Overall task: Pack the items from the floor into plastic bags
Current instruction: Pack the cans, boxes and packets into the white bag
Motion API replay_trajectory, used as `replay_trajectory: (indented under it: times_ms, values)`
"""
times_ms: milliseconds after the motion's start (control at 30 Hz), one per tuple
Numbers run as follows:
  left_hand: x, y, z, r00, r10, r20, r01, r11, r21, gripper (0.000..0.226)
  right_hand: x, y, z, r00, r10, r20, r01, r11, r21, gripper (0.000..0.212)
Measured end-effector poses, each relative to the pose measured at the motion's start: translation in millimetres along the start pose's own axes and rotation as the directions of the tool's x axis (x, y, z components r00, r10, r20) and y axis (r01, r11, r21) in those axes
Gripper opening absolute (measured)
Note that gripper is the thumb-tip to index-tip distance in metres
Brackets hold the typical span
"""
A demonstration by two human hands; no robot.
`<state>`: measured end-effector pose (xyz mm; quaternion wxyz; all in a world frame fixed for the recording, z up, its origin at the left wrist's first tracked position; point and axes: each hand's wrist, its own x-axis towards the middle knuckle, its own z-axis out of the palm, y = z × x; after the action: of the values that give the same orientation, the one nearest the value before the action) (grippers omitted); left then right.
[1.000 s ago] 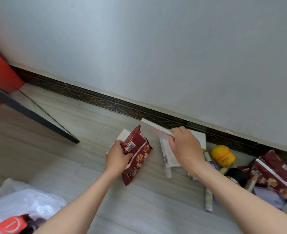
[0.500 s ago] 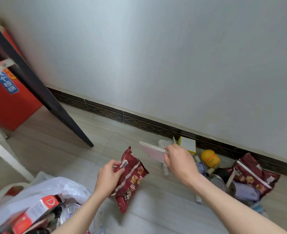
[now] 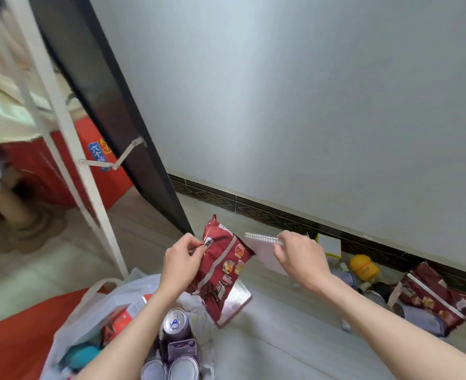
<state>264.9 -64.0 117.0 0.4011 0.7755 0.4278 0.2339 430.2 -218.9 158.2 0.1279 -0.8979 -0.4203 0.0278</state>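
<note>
Along grey wall (image 3: 308, 105): dark skirting (image 3: 281, 215), pale tiled floor (image 3: 267, 338).

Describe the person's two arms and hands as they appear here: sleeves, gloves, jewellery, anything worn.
Both forearms are bare right to the lower edge of the picture; no sleeve shows on either. The left hand and the right hand wear no gloves. No watch, bracelet or ring shows on either wrist or on the visible fingers. No markings show; nails are too small to judge.

The left hand (image 3: 181, 263) has carried the snack packet (image 3: 222, 272) over the plastic bag (image 3: 89, 311).
</note>
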Motion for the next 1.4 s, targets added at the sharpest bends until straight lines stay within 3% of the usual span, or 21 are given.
replay_trajectory:
  times_ms: [167, 367, 533, 633, 700, 767, 800, 900, 967, 1033, 1133, 1200, 1267, 1333, 1400]
  values:
    - [-33.1, -31.2, -86.3, 0.968, -0.164, -0.191, 0.153, 0.986, -0.069, 0.009, -16.2, -69.4, -4.0, 0.995, 0.054, 0.086, -0.075, 0.962, 0.262, 0.024]
    - [-112.3, -109.8, -147.1, 0.827, -0.382, -0.413, 0.338, 0.924, -0.179, 0.007, -37.7, -131.9, 40.0, 0.949, 0.020, 0.314, -0.188, 0.838, 0.513, 0.021]
    - [-162.7, -172.8, -141.1, 0.659, -0.672, -0.337, 0.484, 0.722, -0.494, 0.005, -64.1, -154.8, 97.0, 0.845, 0.047, 0.533, -0.440, 0.628, 0.642, 0.017]
    - [-167.4, -195.8, -123.4, 0.561, -0.782, -0.271, 0.507, 0.584, -0.635, 0.005, -69.3, -155.8, 123.7, 0.855, 0.077, 0.513, -0.445, 0.617, 0.649, 0.027]
    - [-163.0, -201.5, -112.3, 0.531, -0.821, -0.207, 0.503, 0.503, -0.703, 0.005, -66.4, -155.6, 131.3, 0.888, 0.101, 0.449, -0.411, 0.615, 0.673, 0.028]
    - [-158.4, -203.3, -102.6, 0.544, -0.816, -0.197, 0.518, 0.511, -0.686, 0.012, -61.0, -155.8, 133.5, 0.901, 0.129, 0.413, -0.414, 0.534, 0.737, 0.023]
    - [-157.6, -204.1, -97.7, 0.566, -0.793, -0.226, 0.532, 0.561, -0.634, 0.009, -59.9, -155.2, 133.2, 0.895, 0.142, 0.423, -0.438, 0.460, 0.772, 0.020]
    - [-160.4, -211.0, -88.5, 0.640, -0.674, -0.368, 0.618, 0.737, -0.275, 0.014, -64.4, -152.8, 132.9, 0.863, 0.089, 0.498, -0.499, 0.307, 0.810, 0.018]
    - [-165.4, -216.6, -86.3, 0.712, -0.585, -0.388, 0.615, 0.786, -0.058, 0.013, -71.8, -155.0, 137.1, 0.837, 0.036, 0.545, -0.532, 0.285, 0.798, 0.022]
    - [-168.4, -220.6, -87.2, 0.768, -0.530, -0.360, 0.582, 0.812, 0.044, 0.017, -78.2, -160.1, 144.9, 0.808, 0.001, 0.589, -0.563, 0.297, 0.772, 0.022]
    - [-175.5, -222.3, -96.7, 0.787, -0.465, -0.405, 0.564, 0.809, 0.168, 0.023, -84.6, -172.4, 157.2, 0.766, -0.057, 0.640, -0.581, 0.363, 0.728, 0.020]
    - [-181.2, -228.2, -107.5, 0.731, -0.463, -0.501, 0.620, 0.757, 0.206, 0.028, -88.6, -181.7, 166.0, 0.754, -0.076, 0.653, -0.559, 0.449, 0.697, 0.019]
    - [-188.3, -246.4, -118.2, 0.615, -0.600, -0.512, 0.736, 0.669, 0.099, 0.041, -91.7, -190.6, 176.6, 0.765, -0.074, 0.639, -0.497, 0.564, 0.660, 0.019]
    - [-195.8, -261.4, -126.4, 0.466, -0.817, -0.340, 0.813, 0.547, -0.201, 0.045, -93.7, -199.2, 183.7, 0.785, -0.092, 0.612, -0.407, 0.669, 0.622, 0.021]
    - [-205.3, -258.7, -125.4, 0.323, -0.944, -0.058, 0.828, 0.312, -0.467, 0.027, -92.6, -207.7, 187.3, 0.781, -0.115, 0.614, -0.386, 0.684, 0.619, 0.024]
